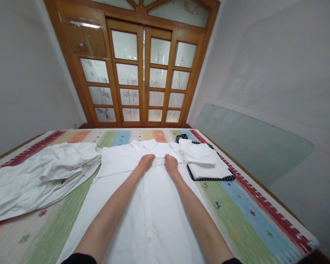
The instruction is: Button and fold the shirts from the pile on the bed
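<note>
A white button-up shirt point(151, 212) lies front up and spread out, its collar point(143, 144) at the far end and its button placket running down towards me. Across its chest a sleeve point(118, 161) is laid over flat. My left hand point(146, 162) is closed, fingers pinching the edge of the cloth near the middle of the chest. Just to its right, my right hand point(171, 164) is also closed on the cloth, apparently at the same sleeve. A short stretch of fabric shows between the two hands. The fingertips are partly hidden by the cloth.
A rumpled heap of white clothing point(44, 176) lies left of the shirt. On the right sit folded white garments point(203, 157) over a black striped one point(213, 179). All rest on a striped, patterned cover point(242, 220). Wood-framed glass doors point(143, 73) stand beyond.
</note>
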Demonstrator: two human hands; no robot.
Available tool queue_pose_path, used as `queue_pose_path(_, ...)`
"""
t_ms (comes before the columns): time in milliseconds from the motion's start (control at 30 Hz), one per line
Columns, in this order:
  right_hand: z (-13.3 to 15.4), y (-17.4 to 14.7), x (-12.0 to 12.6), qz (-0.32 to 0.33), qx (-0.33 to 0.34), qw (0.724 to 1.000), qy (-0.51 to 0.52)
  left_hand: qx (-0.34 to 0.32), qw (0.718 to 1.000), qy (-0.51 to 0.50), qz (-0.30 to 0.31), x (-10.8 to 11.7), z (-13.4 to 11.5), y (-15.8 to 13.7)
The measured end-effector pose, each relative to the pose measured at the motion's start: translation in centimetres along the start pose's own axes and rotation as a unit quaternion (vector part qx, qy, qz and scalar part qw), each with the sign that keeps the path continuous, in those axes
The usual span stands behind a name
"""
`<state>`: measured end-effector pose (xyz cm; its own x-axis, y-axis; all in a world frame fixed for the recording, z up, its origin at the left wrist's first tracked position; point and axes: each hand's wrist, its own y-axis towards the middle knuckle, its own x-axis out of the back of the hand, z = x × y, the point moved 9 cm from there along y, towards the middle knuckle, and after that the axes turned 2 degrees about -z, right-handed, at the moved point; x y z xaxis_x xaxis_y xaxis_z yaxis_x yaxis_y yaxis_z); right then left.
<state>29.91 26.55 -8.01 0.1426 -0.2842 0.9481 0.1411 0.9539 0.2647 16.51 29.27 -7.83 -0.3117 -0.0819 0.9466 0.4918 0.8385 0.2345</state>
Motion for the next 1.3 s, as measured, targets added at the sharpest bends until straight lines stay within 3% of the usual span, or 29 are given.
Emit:
queue_pose_path(167, 0.0, 0.0, 0.2, 0.001, -0.016, 1.0, -0.018, 0.057, 0.998, 0.003, -0.025, 1.2, 4.2, -1.9)
queue_pose_path(433, -0.3, 0.1, 0.3, -0.007, -0.039, 0.999, 0.006, 0.136, 0.987, 0.088, 0.013, 2.1, 10.2, -4.5)
queue_pose_path(600, 0.1, 0.0, 0.2, -0.027, 0.004, 1.0, 0.013, 0.198, 0.974, 0.104, 0.032, 2.7, 12.9, -5.9)
queue_pose_path(967, 2.9, -2.1, -2.3, 0.072, 0.132, 0.989, -0.003, 0.219, 0.97, 0.105, 0.03, 2.8, 13.0, -6.7)
queue_pose_path(1300, 13.3, -6.2, -3.1, 0.105, 0.281, 0.95, 0.091, 0.207, 0.974, 0.087, 0.013, 3.0, 12.6, -6.8)
